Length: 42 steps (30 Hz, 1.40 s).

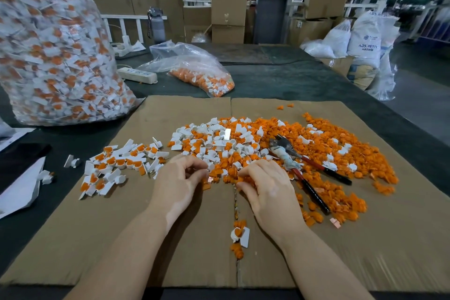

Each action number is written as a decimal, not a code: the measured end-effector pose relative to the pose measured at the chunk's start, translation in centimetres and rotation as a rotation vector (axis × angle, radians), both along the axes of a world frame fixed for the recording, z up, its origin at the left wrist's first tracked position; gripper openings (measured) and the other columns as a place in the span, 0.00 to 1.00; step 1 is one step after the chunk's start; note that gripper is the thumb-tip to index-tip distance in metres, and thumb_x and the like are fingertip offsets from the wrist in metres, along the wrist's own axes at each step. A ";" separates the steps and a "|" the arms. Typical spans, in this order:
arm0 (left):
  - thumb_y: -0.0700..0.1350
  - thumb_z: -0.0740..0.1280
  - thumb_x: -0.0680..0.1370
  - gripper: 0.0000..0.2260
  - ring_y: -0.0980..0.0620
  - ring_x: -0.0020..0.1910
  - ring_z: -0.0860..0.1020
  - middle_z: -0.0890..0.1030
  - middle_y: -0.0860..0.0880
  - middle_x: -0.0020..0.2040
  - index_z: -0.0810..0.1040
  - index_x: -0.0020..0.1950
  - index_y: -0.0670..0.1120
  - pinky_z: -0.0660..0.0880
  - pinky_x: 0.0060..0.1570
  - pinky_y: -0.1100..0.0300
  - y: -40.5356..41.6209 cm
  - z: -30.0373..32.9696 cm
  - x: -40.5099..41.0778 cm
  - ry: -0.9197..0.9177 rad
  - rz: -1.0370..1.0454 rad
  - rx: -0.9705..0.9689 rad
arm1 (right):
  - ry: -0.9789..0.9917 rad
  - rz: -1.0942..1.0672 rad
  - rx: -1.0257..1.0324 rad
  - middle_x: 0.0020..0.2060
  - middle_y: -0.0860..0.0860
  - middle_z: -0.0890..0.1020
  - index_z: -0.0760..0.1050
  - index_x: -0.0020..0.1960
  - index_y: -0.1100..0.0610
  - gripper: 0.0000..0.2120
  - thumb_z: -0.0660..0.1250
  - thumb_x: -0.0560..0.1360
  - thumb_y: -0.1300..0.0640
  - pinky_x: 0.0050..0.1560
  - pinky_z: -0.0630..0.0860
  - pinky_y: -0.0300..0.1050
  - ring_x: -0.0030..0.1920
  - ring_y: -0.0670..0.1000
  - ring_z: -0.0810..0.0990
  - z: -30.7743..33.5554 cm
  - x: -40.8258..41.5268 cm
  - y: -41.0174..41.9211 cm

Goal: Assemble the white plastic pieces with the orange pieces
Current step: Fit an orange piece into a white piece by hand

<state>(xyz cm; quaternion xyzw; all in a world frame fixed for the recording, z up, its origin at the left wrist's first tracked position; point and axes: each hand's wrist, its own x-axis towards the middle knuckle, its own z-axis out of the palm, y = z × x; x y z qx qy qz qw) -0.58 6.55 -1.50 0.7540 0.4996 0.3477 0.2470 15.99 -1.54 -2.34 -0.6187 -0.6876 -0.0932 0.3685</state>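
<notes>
A heap of loose white plastic pieces point(214, 141) mixes into a wider spread of orange pieces point(328, 153) on a cardboard sheet point(170, 238). Left of it lies a smaller pile of joined white-and-orange pieces point(117, 163). One more joined piece point(239, 234) lies between my forearms. My left hand point(180, 180) sits at the heap's near edge, fingers curled to the thumb; what they hold is hidden. My right hand point(265, 187) pinches an orange piece point(241, 179) between thumb and forefinger.
Pliers point(304, 173) with red and black handles lie on the orange pieces just right of my right hand. A big clear bag of joined pieces point(48, 56) stands at the far left. A smaller bag point(199, 73), a power strip point(137, 75) and a bottle point(157, 27) sit behind.
</notes>
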 end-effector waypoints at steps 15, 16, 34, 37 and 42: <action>0.43 0.67 0.77 0.04 0.57 0.44 0.75 0.78 0.53 0.46 0.75 0.49 0.52 0.68 0.41 0.70 0.4 0.8 0.7 -0.119 0.009 -0.036 | 0.074 -0.002 0.061 0.37 0.51 0.80 0.77 0.44 0.59 0.05 0.72 0.70 0.64 0.39 0.78 0.52 0.39 0.53 0.78 0.3 -0.1 -0.3; 0.43 0.67 0.77 0.05 0.57 0.44 0.77 0.79 0.55 0.45 0.75 0.48 0.54 0.69 0.40 0.69 0.1 1.0 1.0 -0.165 -0.009 -0.046 | 0.052 0.012 0.058 0.38 0.51 0.80 0.78 0.45 0.59 0.05 0.72 0.70 0.64 0.40 0.78 0.52 0.40 0.53 0.78 0.3 -0.1 -0.3; 0.38 0.66 0.77 0.05 0.58 0.31 0.80 0.82 0.49 0.34 0.79 0.49 0.46 0.76 0.34 0.69 -3.1 0.4 5.3 -0.574 -0.090 -0.382 | 0.227 -0.033 0.022 0.47 0.53 0.81 0.79 0.57 0.61 0.13 0.67 0.74 0.67 0.55 0.73 0.38 0.51 0.49 0.78 0.4 0.2 -0.4; 0.40 0.68 0.76 0.07 0.56 0.37 0.81 0.82 0.49 0.38 0.77 0.46 0.53 0.79 0.40 0.63 -3.3 0.2 5.4 -0.493 -0.065 -0.295 | 0.367 -0.074 -0.015 0.46 0.49 0.82 0.80 0.53 0.58 0.08 0.67 0.75 0.62 0.53 0.76 0.38 0.49 0.45 0.78 0.4 0.3 -0.5; 0.42 0.68 0.76 0.05 0.51 0.44 0.81 0.82 0.47 0.43 0.76 0.48 0.52 0.79 0.48 0.53 -3.4 -0.1 5.3 -0.419 -0.065 -0.245 | 0.286 -0.112 0.001 0.36 0.48 0.81 0.80 0.43 0.58 0.02 0.70 0.72 0.59 0.41 0.75 0.35 0.39 0.45 0.78 0.4 0.2 -0.6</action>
